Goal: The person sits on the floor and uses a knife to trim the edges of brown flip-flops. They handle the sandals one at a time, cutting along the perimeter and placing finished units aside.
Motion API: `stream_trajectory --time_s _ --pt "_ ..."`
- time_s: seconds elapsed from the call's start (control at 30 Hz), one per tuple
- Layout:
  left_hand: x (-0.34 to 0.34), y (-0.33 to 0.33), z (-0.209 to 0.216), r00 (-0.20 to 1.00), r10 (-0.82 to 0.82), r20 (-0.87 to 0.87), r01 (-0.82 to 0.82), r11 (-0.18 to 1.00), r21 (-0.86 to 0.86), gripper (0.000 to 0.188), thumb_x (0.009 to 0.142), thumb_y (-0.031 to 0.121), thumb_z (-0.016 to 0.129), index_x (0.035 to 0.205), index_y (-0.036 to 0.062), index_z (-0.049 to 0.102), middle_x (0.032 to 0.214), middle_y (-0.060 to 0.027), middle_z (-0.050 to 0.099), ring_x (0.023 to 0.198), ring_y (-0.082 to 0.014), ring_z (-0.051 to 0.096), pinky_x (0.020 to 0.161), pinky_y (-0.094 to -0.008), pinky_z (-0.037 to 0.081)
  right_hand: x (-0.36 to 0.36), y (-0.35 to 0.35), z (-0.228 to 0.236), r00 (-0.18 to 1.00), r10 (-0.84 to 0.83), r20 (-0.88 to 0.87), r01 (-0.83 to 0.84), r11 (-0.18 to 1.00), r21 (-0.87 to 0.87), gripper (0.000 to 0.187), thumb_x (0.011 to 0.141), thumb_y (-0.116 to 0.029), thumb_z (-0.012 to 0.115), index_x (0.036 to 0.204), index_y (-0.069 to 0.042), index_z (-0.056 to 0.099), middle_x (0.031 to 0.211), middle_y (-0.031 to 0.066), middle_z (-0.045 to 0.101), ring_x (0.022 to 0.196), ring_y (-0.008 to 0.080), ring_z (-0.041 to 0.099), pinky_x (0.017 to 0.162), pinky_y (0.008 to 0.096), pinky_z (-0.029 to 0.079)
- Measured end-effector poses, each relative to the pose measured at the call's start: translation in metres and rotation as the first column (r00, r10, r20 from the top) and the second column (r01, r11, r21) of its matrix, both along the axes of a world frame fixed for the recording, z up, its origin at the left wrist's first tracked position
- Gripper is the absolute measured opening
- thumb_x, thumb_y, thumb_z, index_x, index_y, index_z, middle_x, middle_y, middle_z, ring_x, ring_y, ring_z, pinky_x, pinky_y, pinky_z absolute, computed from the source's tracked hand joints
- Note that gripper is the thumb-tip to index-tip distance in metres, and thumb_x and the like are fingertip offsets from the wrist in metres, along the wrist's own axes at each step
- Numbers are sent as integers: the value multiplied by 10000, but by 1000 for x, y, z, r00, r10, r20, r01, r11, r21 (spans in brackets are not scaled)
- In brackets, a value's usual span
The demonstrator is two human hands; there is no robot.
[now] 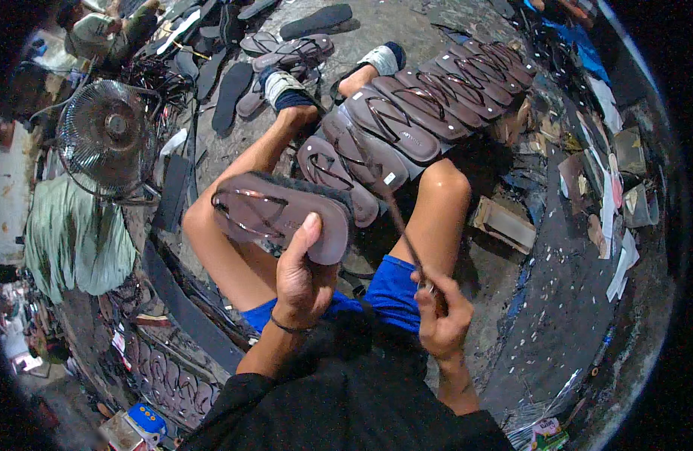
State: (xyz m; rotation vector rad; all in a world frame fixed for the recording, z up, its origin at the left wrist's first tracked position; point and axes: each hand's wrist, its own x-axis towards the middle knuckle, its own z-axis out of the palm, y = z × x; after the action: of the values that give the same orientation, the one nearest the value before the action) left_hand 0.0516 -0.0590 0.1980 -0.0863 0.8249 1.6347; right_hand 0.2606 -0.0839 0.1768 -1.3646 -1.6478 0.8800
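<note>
My left hand grips a brown sandal by its heel end, with the thumb pressed on the footbed. Dark glossy straps cross the front of that sandal, and a rough black edge shows along its far side. In my right hand is a long, thin knife-like tool, held by its handle and pointing up and away. Its far end lies in front of the finished-looking sandals, so I cannot tell whether it touches them. A long row of matching brown sandals stretches from between my knees toward the far right.
A standing fan and green cloth are on the left. Black soles and more sandals lie beyond my feet. A small cardboard box sits by my right knee, with scraps farther right. Another person sits at the far left.
</note>
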Motion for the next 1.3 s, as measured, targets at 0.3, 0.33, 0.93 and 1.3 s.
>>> stream_trajectory --time_s 0.3,0.33,0.93,1.3 --pt "0 -8 1 1000 4 -20 -5 999 -45 210 931 205 599 1096 75 594 990 -18 650 879 -131 619 794 -275 504 11 -35 -2 979 167 118 -172 984 36 250 855 -135 685 1059 7 660 850 147 671 664 238 613 607 307 487" --pt "1 -11 2 999 -11 -47 7 996 -85 197 927 209 596 1071 74 598 954 -15 647 843 -127 616 764 -271 504 11 -34 1 974 170 151 -174 985 12 256 856 -147 686 1062 3 662 874 150 679 679 247 626 621 313 496" --pt "1 -69 -42 982 -33 -184 -26 952 -306 506 957 466 516 1181 16 578 1066 -96 654 894 -186 648 754 -317 529 8 -54 22 931 351 104 -297 890 -346 293 813 -123 729 1091 -48 674 855 127 689 713 256 669 640 341 525" --pt "-8 -92 -36 969 -101 -224 -23 870 -493 438 930 474 560 942 39 609 782 -81 635 638 -183 621 577 -314 520 -57 -20 -24 906 422 -39 -407 841 -357 347 814 -104 677 1158 -70 643 879 126 673 717 280 650 648 354 522"
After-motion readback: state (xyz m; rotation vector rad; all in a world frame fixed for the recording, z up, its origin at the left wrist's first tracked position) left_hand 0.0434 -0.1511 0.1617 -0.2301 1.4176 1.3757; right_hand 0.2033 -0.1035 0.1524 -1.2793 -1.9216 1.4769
